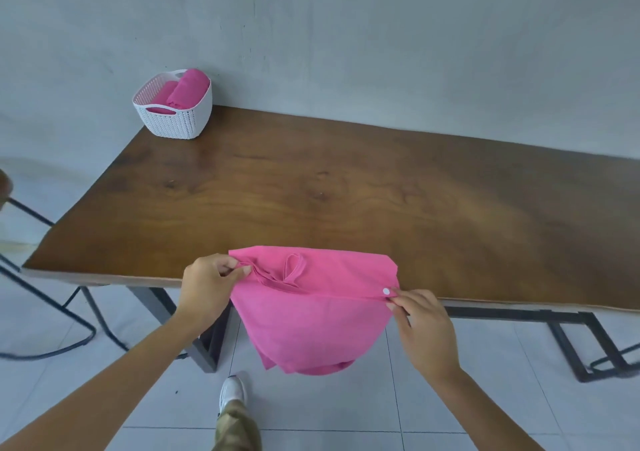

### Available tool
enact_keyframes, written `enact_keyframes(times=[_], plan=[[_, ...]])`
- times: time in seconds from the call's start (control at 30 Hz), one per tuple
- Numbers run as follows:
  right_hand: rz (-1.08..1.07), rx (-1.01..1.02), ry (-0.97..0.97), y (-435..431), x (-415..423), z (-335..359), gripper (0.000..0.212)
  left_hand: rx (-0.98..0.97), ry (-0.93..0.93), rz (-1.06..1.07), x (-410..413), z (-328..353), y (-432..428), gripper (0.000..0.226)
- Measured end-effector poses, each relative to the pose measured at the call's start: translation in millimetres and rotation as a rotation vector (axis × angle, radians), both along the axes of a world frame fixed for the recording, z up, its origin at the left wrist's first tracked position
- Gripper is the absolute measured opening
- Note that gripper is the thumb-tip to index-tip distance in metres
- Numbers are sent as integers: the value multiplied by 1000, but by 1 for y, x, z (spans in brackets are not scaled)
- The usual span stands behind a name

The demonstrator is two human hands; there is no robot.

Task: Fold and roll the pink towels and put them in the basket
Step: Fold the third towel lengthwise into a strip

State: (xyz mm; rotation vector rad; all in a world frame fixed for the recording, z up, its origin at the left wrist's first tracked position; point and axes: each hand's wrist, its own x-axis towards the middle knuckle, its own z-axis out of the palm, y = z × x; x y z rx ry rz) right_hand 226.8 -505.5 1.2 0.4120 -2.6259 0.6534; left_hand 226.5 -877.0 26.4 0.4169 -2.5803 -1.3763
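2 hands hold 1 pink towel (311, 312) at the bottom middle of the frame. The left hand (207, 284) pinches a bunched bit of the top edge between fingers and thumb. The right hand (422, 326) pinches the other end of that edge, just beside a small white dot (386, 291). The top part of the towel lies on the near edge of the table (346, 191), and the rest hangs down in front of it.

The towel looks soft, thin and light. It droops and wrinkles, so it will not keep a shape by itself. It will not break. The best places to hold it look like the corners and edges, pulled gently apart so the cloth goes flat. For rolling, flat hands pressing on the cloth would likely work well.

The table is brown wood, smooth and wide, with dark metal legs. A white basket (180, 121) with little holes stands at the upper left of the frame, on the far corner of the table, well apart from the hands. At least 2 rolled pink towels (187, 87) are already inside it. A grey wall (346, 35) is behind the table. The floor (346, 409) has pale tiles. A thin dark metal frame (31, 212), maybe a chair, is at the left edge. A white shoe (232, 393) shows at the bottom.
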Motion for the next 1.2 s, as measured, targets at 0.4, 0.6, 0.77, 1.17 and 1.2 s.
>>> enact_keyframes(times=[0.4,0.6,0.77,1.17,1.2], plan=[[194,243,-61,46,24,46,21,-153,-99,-117,48,27,-3,33],[154,140,-306,30,24,88,18,-174,7,-39,38,60,-3,21],[393,85,-814,8,33,136,16,-195,25,-9,30,67,-16,20],[295,166,-728,20,16,152,13,-89,85,58,28,81,0,18],[374,137,-840,12,23,161,12,-88,106,98,25,81,-1,19]])
